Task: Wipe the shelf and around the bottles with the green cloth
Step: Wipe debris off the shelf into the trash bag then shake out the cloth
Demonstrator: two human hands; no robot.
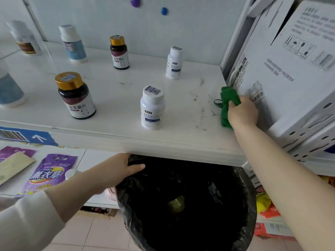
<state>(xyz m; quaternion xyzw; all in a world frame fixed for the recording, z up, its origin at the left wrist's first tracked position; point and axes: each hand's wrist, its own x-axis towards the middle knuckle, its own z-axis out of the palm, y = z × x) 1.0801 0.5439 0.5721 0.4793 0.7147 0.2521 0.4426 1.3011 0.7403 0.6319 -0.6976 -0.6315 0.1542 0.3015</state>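
Observation:
My right hand [242,113] grips the bunched green cloth [227,104] on the right end of the white shelf [112,98], beside a cardboard box. Dark crumbs [201,105] lie scattered on the shelf just left of the cloth. A white bottle [152,107] stands near the front edge, another white bottle [173,63] behind it. Two dark bottles with gold caps [75,96] [119,52] stand further left. My left hand [119,171] holds the rim of a bin lined with a black bag [184,205], just under the shelf's front edge.
A large white cardboard box [290,69] leans at the shelf's right end. Pale blue and white bottles [73,44] stand at the back left. Purple packets [49,174] lie on a lower shelf at left. Red and yellow packages [268,211] sit low right.

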